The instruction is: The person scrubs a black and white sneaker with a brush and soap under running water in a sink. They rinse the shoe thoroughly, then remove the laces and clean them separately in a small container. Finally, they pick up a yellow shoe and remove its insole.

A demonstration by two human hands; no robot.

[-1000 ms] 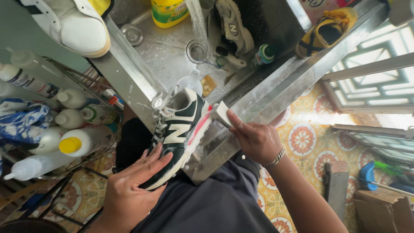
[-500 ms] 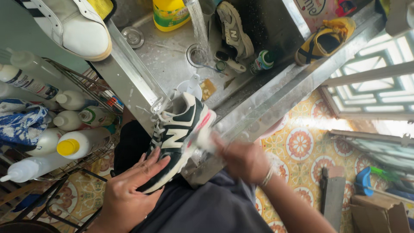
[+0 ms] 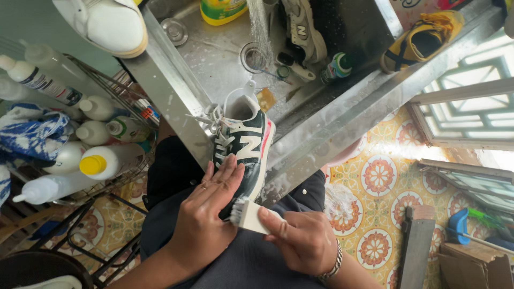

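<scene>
A dark navy sneaker (image 3: 243,147) with white laces, a white side emblem and a pink-edged sole leans against the edge of a steel sink (image 3: 214,59). My left hand (image 3: 206,214) lies flat over the shoe's toe end and holds it. My right hand (image 3: 300,241) grips a small white scrub brush (image 3: 247,214), its bristles pressed on the toe of the sneaker.
Water runs into the sink near the drain (image 3: 254,56). In the sink lie a grey sneaker (image 3: 302,29), a yellow bottle (image 3: 222,9) and a small bottle (image 3: 336,67). A yellow shoe (image 3: 423,37) and a white shoe (image 3: 110,24) rest on ledges. A wire rack with bottles (image 3: 80,155) stands left.
My right hand has carried the brush from the sneaker's side by the sink edge down to its toe. My left hand has slid further up over the toe.
</scene>
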